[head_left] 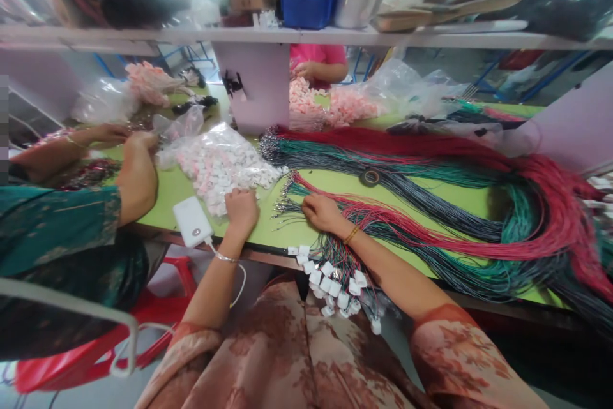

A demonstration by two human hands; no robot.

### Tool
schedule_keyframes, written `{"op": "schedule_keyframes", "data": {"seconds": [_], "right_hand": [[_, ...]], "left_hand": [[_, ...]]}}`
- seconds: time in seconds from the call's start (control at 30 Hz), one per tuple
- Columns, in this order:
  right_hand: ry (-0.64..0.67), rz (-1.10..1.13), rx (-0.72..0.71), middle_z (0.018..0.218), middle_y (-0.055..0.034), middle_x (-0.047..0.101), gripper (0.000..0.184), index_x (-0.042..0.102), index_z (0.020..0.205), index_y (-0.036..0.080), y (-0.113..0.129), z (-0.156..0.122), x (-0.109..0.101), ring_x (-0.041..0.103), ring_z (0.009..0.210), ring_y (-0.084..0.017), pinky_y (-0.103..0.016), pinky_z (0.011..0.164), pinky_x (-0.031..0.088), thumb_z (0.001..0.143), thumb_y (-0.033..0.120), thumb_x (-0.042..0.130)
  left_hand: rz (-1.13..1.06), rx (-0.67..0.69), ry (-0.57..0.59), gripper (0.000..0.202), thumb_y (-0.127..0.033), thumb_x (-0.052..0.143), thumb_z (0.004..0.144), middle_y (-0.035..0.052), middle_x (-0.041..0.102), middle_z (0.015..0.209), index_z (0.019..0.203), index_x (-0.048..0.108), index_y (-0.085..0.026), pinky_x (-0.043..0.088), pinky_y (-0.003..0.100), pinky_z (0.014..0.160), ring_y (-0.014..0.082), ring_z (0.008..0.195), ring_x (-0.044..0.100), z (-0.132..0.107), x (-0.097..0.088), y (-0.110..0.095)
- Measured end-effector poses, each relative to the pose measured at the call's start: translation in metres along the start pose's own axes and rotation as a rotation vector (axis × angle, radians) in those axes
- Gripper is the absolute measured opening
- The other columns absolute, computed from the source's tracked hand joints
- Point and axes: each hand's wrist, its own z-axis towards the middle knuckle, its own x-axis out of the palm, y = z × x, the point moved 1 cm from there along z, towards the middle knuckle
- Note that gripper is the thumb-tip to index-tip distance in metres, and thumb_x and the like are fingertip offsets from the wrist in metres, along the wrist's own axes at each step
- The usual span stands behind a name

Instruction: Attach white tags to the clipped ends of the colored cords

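My left hand (242,210) is closed, its curled fingers at the front edge of a clear plastic bag (223,134) spilling small white connector housings (211,173). Whatever those fingers hold is hidden. My right hand (322,212) is closed over the thin wires near the metal-tipped ends (282,206) of a loose bundle; exactly how many it grips cannot be seen. Red wires (431,240) and dark green wires (407,262) of this bundle curve off to the right. Below my right wrist, wired white connectors (330,284) hang over the table's front edge.
A white power bank (192,222) with a cable lies left of my left hand. A black tape roll (370,177) rests on the dark wires. Beside me a co-worker's arm (138,173) reaches over the green table (167,195). A shelf (191,37) crosses above, holding a blue bin (309,0).
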Motion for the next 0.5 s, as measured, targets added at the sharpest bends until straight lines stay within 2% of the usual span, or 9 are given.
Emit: {"op": "schedule_keyframes", "data": {"seconds": [0.07, 0.17, 0.23, 0.3, 0.37, 0.5], "right_hand": [[-0.052, 0.011, -0.011, 0.089, -0.0082, 0.064, 0.016, 0.062, 0.086, 0.018, -0.002, -0.002, 0.001, 0.054, 0.08, -0.018, -0.027, 0.069, 0.035, 0.09, 0.022, 0.047], [-0.116, 0.082, 0.032, 0.086, -0.0076, 0.063, 0.014, 0.059, 0.089, 0.018, -0.005, -0.004, 0.002, 0.053, 0.077, -0.018, -0.027, 0.069, 0.036, 0.09, 0.023, 0.046], [-0.135, 0.201, 0.062, 0.079, -0.0048, 0.061, 0.014, 0.057, 0.087, 0.018, -0.004, -0.003, 0.001, 0.051, 0.07, -0.017, -0.027, 0.066, 0.036, 0.089, 0.024, 0.045], [-0.156, 0.364, 0.066, 0.073, -0.0019, 0.059, 0.014, 0.056, 0.084, 0.018, 0.0, 0.0, -0.002, 0.049, 0.065, -0.014, -0.025, 0.063, 0.036, 0.088, 0.027, 0.046], [-0.176, 0.525, 0.043, 0.072, -0.0005, 0.057, 0.015, 0.055, 0.081, 0.018, 0.007, 0.003, -0.007, 0.048, 0.063, -0.013, -0.024, 0.062, 0.037, 0.087, 0.03, 0.048], [-0.169, 0.695, 0.008, 0.072, -0.0001, 0.058, 0.016, 0.057, 0.079, 0.018, 0.019, 0.005, -0.014, 0.048, 0.064, -0.012, -0.024, 0.062, 0.039, 0.083, 0.032, 0.051]], "left_hand": [[0.005, 0.023, 0.021, 0.025, -0.015, 0.043, 0.084, 0.019, 0.066, 0.097, 0.091, 0.068, -0.016, 0.031, 0.05, 0.089, 0.035, 0.104, 0.049, 0.001, 0.005, 0.005], [-0.09, 0.048, -0.036, 0.023, -0.018, 0.046, 0.084, 0.0182, 0.064, 0.104, 0.096, 0.066, -0.017, 0.029, 0.049, 0.093, 0.0332, 0.104, 0.05, -0.002, 0.006, 0.003], [-0.258, 0.037, -0.102, 0.025, -0.021, 0.049, 0.084, 0.0166, 0.062, 0.107, 0.102, 0.065, -0.017, 0.031, 0.046, 0.095, 0.0301, 0.103, 0.052, -0.005, 0.002, -0.001], [-0.535, -0.003, -0.14, 0.027, -0.025, 0.053, 0.082, 0.0132, 0.061, 0.104, 0.105, 0.065, -0.017, 0.038, 0.041, 0.091, 0.0252, 0.096, 0.055, -0.008, -0.001, -0.005], [-0.904, -0.075, -0.071, 0.028, -0.031, 0.06, 0.08, 0.0082, 0.062, 0.093, 0.103, 0.065, -0.016, 0.044, 0.035, 0.083, 0.0197, 0.084, 0.057, -0.011, 0.001, -0.012], [-1.577, -0.284, 0.26, 0.031, -0.032, 0.073, 0.069, 0.002, 0.062, 0.073, 0.093, 0.067, -0.014, 0.048, 0.027, 0.073, 0.0118, 0.068, 0.057, -0.016, 0.012, -0.032]]}}
